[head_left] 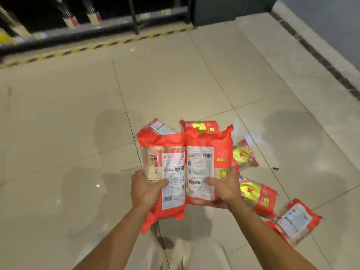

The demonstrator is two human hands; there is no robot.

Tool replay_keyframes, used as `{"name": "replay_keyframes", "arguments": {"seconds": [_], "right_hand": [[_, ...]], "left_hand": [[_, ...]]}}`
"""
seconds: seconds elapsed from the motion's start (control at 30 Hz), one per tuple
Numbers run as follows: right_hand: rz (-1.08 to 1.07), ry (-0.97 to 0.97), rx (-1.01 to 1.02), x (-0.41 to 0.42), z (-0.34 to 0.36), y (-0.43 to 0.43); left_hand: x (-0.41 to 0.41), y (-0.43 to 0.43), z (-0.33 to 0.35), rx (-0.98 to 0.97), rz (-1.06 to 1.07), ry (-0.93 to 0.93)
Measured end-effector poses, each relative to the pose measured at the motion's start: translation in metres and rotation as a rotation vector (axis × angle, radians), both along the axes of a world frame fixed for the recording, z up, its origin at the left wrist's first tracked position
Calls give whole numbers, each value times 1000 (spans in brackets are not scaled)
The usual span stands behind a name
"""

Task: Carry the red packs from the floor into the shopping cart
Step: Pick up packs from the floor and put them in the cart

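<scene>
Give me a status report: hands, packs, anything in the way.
Left hand grips left pack, right hand grips right pack. Several floor packs lie beneath. Cart not in view.

A dark store shelf [109, 26] stood blurred at the far side. On it stood bottles [72, 20] with red labels, and a yellow object [4, 38] sat at its left end. Price tags [145, 16] lined its front edge. Yellow-and-black striped tape [97, 45] ran just before it. A dark cabinet [224, 8] stood right of the shelf, with a grey wall [331, 26] farther right.
</scene>
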State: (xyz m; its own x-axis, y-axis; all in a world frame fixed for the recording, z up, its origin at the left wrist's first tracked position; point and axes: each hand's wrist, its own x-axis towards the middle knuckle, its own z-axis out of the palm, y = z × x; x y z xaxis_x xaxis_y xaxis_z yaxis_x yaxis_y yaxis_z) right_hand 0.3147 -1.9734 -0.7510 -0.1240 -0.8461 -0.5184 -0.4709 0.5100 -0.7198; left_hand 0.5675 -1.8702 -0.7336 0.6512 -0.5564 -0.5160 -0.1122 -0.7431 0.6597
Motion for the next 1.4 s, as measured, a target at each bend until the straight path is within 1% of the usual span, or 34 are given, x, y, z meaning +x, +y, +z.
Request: {"name": "replay_keyframes", "arguments": {"seconds": [0.13,0.27,0.37,0.47,0.53,0.6,0.7,0.87,1.13,1.4], "right_hand": [[118,-41,-98,35,205,8],[266,-93,-171,60,364,21],[367,-152,-269,82,460,35],[461,-225,-356,104,541,63],[514,-268,-389,118,583,83],[568,-307,-417,133,616,105],[649,-374,-438,159,648,145],[792,-457,-451,210,686,222],[1006,-596,-470,304,722,372],[1256,-733,-415,399,728,549]], "left_hand": [[26,28,173,-128,75,-36],[36,71,353,-286,197,-118],[42,107,454,-411,298,-188],[42,148,531,-506,380,-265],[45,174,572,-544,428,-327],[50,206,604,-588,473,-385],[57,262,634,-637,570,-441],[75,363,659,-682,729,-491],[101,531,691,-655,976,-654],[115,713,717,-563,1198,-800]]}}
